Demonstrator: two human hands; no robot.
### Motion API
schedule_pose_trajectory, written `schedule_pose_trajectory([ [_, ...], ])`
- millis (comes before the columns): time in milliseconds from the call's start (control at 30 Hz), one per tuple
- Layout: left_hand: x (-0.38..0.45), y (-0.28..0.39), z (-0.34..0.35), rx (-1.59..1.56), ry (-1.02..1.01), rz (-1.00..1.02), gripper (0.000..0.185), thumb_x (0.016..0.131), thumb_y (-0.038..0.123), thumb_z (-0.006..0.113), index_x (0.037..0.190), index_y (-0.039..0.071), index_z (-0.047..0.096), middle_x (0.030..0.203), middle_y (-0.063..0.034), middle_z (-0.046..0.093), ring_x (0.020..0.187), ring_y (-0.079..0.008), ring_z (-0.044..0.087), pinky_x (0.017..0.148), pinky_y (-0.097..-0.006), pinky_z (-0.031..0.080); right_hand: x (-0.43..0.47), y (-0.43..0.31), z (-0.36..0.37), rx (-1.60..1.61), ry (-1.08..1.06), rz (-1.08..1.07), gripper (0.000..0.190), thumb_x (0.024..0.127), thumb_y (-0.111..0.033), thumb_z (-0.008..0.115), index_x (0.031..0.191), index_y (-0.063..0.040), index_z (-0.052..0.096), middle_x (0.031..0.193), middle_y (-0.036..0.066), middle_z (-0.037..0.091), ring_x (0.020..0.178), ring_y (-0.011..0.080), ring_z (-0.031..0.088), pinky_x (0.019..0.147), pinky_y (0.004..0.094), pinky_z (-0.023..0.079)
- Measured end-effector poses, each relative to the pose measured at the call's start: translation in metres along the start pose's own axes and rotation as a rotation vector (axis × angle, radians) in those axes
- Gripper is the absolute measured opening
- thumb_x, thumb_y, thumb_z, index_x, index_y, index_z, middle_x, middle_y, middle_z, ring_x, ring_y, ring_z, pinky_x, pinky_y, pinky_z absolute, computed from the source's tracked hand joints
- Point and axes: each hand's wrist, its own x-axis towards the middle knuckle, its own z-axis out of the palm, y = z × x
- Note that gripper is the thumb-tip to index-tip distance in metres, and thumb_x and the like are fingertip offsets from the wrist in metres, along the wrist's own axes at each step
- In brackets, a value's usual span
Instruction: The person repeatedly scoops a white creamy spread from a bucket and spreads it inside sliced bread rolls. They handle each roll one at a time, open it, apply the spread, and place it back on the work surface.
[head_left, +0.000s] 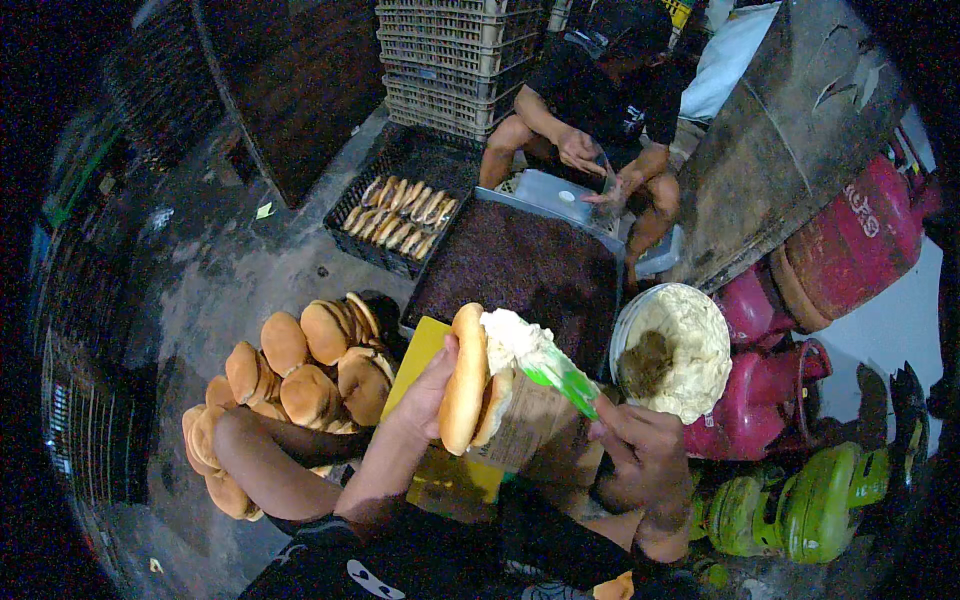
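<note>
A split bread bun (463, 379) stands on edge in my left hand (424, 401), its cut side turned to the right. My right hand (641, 442) grips a green spatula (566, 379) whose blade is loaded with thick pale cream (517, 337). The cream meets the upper part of the bun's opening. Just beyond my right hand sits a white tub (619, 352) of cream (694, 345), with a brown patch on its left side. In front of the bun lies a wide tray (476, 196) filled with dark brown crumbs or sprinkles (517, 255).
Several plain buns (311, 394) are piled left of my leg. A black crate (367, 251) holds rows of filled buns (401, 217). Opposite sits a person (592, 127) handling a clear container. Stacked crates (457, 60) rise behind; pink gas cylinders (765, 397) and green ones (817, 510) stand right.
</note>
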Motion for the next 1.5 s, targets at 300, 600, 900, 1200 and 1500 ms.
schedule_pose_trajectory([
  [300,0.009,0.012,0.016,-0.006,0.184,0.075,0.047,0.084,0.052,0.044,0.102,0.010,0.054,0.088,-0.0033,0.061,0.077,-0.0149,0.061,0.070,-0.0293,0.052,-0.029,-0.011,0.005,-0.231,-0.167,-0.002,0.033,0.073,0.003,0.058,0.106,0.002,0.059,0.071,0.013,0.060,0.057,0.0236,0.059,0.047,0.0332,0.045],
  [600,0.016,0.007,0.018,-0.135,0.190,0.189,0.053,0.080,0.057,0.045,0.108,0.013,0.051,0.091,-0.0017,0.058,0.081,-0.0151,0.058,0.074,-0.0307,0.050,-0.046,-0.013,0.066,-0.160,0.136,-0.048,0.046,0.071,0.002,0.058,0.116,-0.004,0.055,0.074,0.010,0.059,0.055,0.0194,0.057,0.043,0.0298,0.047],
  [900,0.022,0.005,0.001,-0.237,0.179,0.239,0.044,0.084,0.048,0.049,0.108,0.012,0.054,0.094,-0.0069,0.062,0.077,-0.0192,0.062,0.068,-0.0324,0.054,-0.060,-0.007,0.074,-0.235,0.074,-0.052,0.028,0.078,0.000,0.056,0.106,0.003,0.058,0.075,0.015,0.061,0.058,0.0255,0.061,0.049,0.0320,0.050],
  [1200,0.014,0.003,-0.012,-0.313,-0.017,0.319,0.063,0.077,0.049,0.058,0.124,0.009,0.043,0.111,-0.0108,0.056,0.102,-0.0270,0.054,0.094,-0.0424,0.042,-0.075,-0.001,0.071,0.579,0.051,0.448,0.033,0.087,-0.005,0.052,0.119,0.001,0.051,0.077,0.012,0.065,0.045,0.0087,0.050,0.042,0.0220,0.042],
  [1500,-0.002,-0.012,-0.027,0.410,0.295,0.522,0.056,0.071,0.011,0.069,0.119,0.004,0.041,0.108,-0.0104,0.055,0.101,-0.0246,0.055,0.090,-0.0392,0.045,-0.062,0.004,0.051,0.942,-0.162,0.888,0.037,0.091,-0.010,0.047,0.127,-0.001,0.043,0.082,0.010,0.063,0.043,0.0062,0.044,0.039,0.0196,0.038],
])
